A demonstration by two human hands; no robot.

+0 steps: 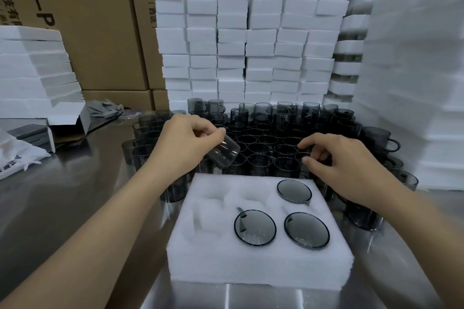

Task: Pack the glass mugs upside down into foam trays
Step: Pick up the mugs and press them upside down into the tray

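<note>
Glass mug (pixel 224 152), gripped by the left hand (pixel 185 143), is slanting just behind the foam tray's (pixel 251 261) empty left pockets (pixel 208 211); the right hand (pixel 344 158) is pinching another mug (pixel 304 156).

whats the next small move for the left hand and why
Probably tip the tilted mug in the left hand rim-down and lower it into an empty pocket of the foam tray; three pockets are unfilled.

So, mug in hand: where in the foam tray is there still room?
Three pockets in the foam tray are free: two at the back, left of the back-right mug, and the front-left one beside the front-middle mug. Its right side is full. Behind it the loose mugs stand crowded.
</note>
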